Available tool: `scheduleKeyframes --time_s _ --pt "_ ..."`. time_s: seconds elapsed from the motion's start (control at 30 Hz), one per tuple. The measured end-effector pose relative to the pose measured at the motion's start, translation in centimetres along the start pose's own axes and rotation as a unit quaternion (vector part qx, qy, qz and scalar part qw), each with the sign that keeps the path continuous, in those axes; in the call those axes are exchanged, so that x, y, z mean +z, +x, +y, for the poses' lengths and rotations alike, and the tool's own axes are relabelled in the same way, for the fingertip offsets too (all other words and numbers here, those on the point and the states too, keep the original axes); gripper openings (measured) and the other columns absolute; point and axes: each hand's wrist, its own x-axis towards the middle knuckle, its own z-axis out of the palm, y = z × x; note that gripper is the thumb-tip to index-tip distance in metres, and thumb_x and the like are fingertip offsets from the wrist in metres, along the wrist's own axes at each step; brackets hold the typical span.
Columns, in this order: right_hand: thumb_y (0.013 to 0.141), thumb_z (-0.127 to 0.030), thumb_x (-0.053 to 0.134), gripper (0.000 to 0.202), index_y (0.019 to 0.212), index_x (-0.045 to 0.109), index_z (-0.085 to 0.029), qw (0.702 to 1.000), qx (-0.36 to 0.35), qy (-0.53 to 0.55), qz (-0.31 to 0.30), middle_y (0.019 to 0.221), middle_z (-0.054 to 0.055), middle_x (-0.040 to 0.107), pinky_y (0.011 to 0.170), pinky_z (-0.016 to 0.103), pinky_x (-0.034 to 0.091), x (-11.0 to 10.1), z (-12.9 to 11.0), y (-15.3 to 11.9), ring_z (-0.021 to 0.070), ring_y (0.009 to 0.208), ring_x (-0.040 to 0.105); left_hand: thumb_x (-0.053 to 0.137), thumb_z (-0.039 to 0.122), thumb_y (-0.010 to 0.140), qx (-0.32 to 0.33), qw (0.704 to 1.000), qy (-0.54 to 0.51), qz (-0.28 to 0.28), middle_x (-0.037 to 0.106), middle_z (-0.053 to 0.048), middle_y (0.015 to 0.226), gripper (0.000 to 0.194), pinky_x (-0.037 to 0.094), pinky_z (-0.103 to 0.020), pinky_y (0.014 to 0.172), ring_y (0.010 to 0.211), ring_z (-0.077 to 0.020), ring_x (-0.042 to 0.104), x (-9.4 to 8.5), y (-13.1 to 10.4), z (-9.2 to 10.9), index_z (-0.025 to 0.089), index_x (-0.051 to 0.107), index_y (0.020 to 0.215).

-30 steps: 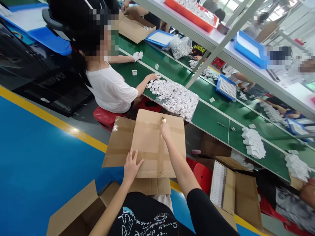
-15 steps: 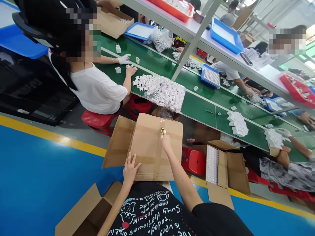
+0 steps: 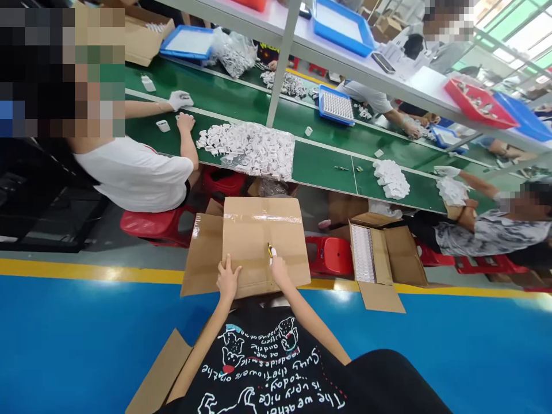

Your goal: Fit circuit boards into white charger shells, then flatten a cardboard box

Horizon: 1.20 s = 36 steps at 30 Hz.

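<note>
A cardboard box (image 3: 245, 230) stands in front of me, with a taped seam running toward me and a strip of shiny tape across its far part. My right hand (image 3: 279, 271) is closed around a yellow-and-black utility knife (image 3: 271, 250), its tip at the box top near the seam. White covering shows on a finger beside the knife. My left hand (image 3: 227, 280) lies on the near left edge of the box with its fingers spread. A flap (image 3: 200, 247) sticks out at the box's left side.
A green workbench (image 3: 321, 169) runs across ahead, bearing a pile of white plastic parts (image 3: 254, 149). A co-worker (image 3: 138, 175) sits at left. Red stools (image 3: 334, 256) and an open box of packed parts (image 3: 363, 253) stand at right. Another carton (image 3: 159, 374) is low at left.
My right hand has drawn the knife toward me along the box top. My left hand stays at the box's left edge. The camera view has turned to the right.
</note>
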Motion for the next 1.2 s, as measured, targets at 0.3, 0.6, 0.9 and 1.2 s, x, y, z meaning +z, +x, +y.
scheduleKeyframes --time_s 0.3,0.6,0.9,1.2 --pt "0.097 -0.035 0.059 0.029 0.118 0.061 -0.015 0.999 0.032 0.010 -0.035 0.114 0.008 0.066 0.088 0.042 0.057 3.2 3.3 -3.5 0.0209 0.100 0.065 0.053 0.048 0.097 0.014 1.000 0.000 -0.015 0.046 -0.016 0.142 0.062 0.054 -0.048 0.092 0.110 -0.0267 0.061 0.1 0.6 1.2 0.021 0.034 0.149" --pt "0.096 -0.032 0.061 0.025 0.114 0.063 -0.016 0.994 0.050 0.085 -0.057 0.111 0.007 0.067 0.090 0.043 0.055 7.1 7.8 -9.2 0.0209 0.101 0.065 0.052 0.051 0.096 0.008 1.000 -0.005 -0.017 0.049 -0.016 0.139 0.063 0.053 -0.048 0.093 0.110 -0.0263 0.060 -0.1 3.7 2.0 0.019 0.035 0.148" --pt "0.092 -0.036 0.052 0.036 0.121 0.060 -0.016 0.935 0.133 0.319 0.076 0.081 0.005 0.071 0.066 0.032 0.055 4.8 15.8 -11.5 0.0200 0.072 0.069 0.058 0.039 0.095 -0.035 0.999 0.009 -0.036 0.054 -0.012 0.132 0.046 0.055 -0.046 0.092 0.110 -0.0247 0.060 2.4 4.0 0.9 0.018 0.049 0.135" --pt "0.090 -0.067 0.040 0.051 0.064 0.049 -0.024 0.845 0.131 0.509 0.099 0.049 -0.002 0.054 0.032 0.024 0.035 0.3 20.1 -4.7 0.0107 0.034 0.044 0.053 0.028 0.097 -0.070 0.997 -0.034 -0.020 0.055 -0.014 0.129 0.048 0.052 -0.048 0.096 0.114 -0.0263 0.059 6.2 1.6 -3.1 0.016 0.042 0.142"
